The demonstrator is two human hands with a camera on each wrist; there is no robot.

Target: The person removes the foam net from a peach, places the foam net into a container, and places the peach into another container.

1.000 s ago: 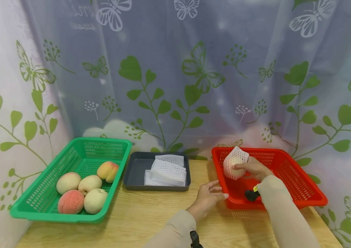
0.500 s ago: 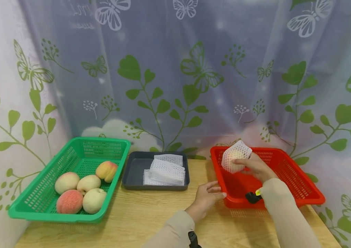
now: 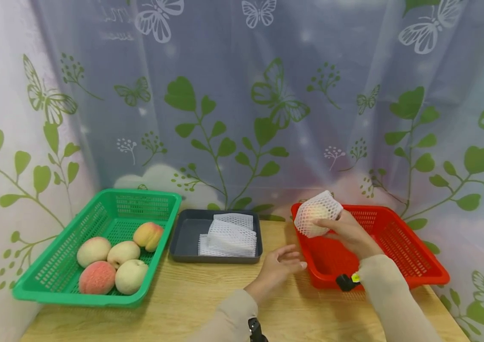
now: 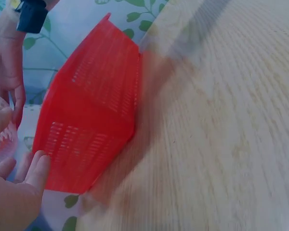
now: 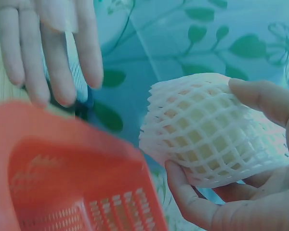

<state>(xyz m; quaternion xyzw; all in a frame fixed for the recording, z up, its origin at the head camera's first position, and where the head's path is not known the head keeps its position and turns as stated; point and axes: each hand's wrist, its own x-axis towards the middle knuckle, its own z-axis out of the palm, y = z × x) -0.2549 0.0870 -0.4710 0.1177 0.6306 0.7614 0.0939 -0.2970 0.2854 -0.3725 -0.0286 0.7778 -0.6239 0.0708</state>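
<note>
My right hand (image 3: pixel 350 232) grips a peach in a white foam net sleeve (image 3: pixel 316 216), held above the left rim of the red basket (image 3: pixel 331 280). In the right wrist view the thumb and fingers pinch the netted peach (image 5: pixel 207 130) from both sides, and pale fruit shows through the mesh. Beside the basket's left side, my left hand (image 3: pixel 279 267) has its fingers loosely extended, holding nothing. The left wrist view shows that left hand (image 4: pixel 19 192) near the red basket's side wall (image 4: pixel 82 139).
At the left, a green basket (image 3: pixel 71 299) holds several peaches (image 3: pixel 97 278). Between the two baskets, a dark grey tray (image 3: pixel 188 237) carries several white foam net sleeves (image 3: pixel 231 237). All stand on a wooden table (image 3: pixel 199 294), with a printed curtain (image 3: pixel 224 156) behind.
The netted peach has risen from inside the red basket to its left rim, tilting as my right hand lifted it. My left hand has drawn back slightly left from the basket.
</note>
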